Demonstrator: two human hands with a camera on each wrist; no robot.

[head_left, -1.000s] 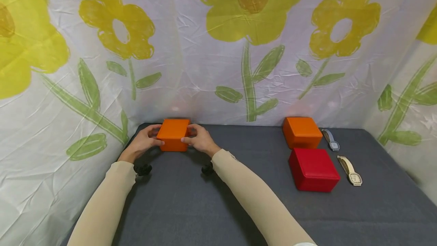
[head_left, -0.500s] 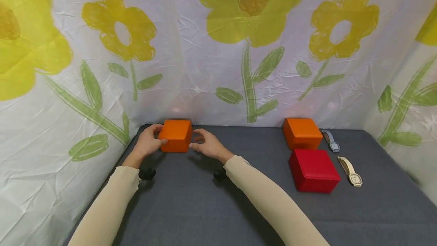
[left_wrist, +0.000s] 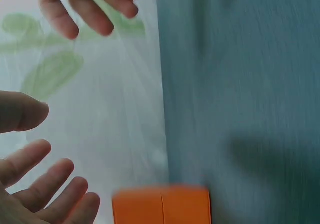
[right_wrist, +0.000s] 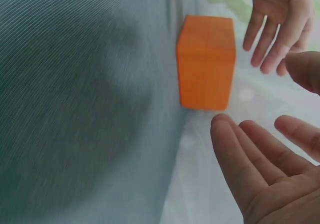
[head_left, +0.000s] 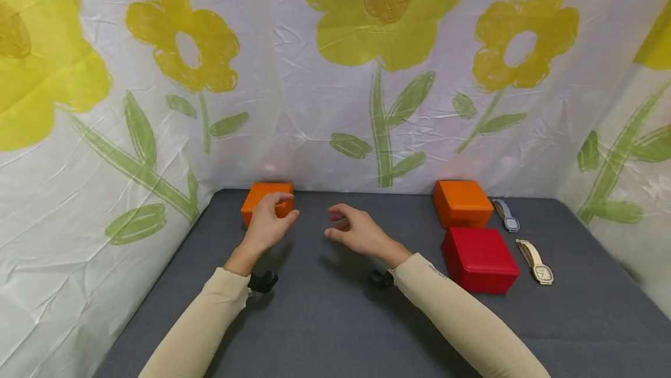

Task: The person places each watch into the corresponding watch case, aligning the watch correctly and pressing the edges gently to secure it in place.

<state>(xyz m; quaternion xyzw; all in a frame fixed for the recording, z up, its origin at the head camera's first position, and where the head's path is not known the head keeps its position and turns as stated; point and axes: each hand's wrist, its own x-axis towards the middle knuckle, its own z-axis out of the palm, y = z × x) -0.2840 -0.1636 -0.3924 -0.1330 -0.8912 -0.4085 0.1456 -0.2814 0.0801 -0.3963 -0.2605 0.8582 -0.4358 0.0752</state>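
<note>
An orange box stands at the back left of the table, partly hidden in the head view by my left hand. That hand hovers in front of the box with loosely bent fingers and nothing in them. My right hand is in the air to the right of it, also holding nothing, its fingers relaxed and parted from the thumb. In the right wrist view the whole orange box shows apart from both hands. Only its edge appears in the left wrist view, as an orange box low in the picture.
At the right stand a second orange box and a red box just in front of it. A blue-grey watch and a cream watch lie beside them. Flower-printed white cloth rises behind the grey table.
Both hands have let go of the left orange box, first the right, then the left. They have drawn back toward me and to the right. The box stays at the back left.
</note>
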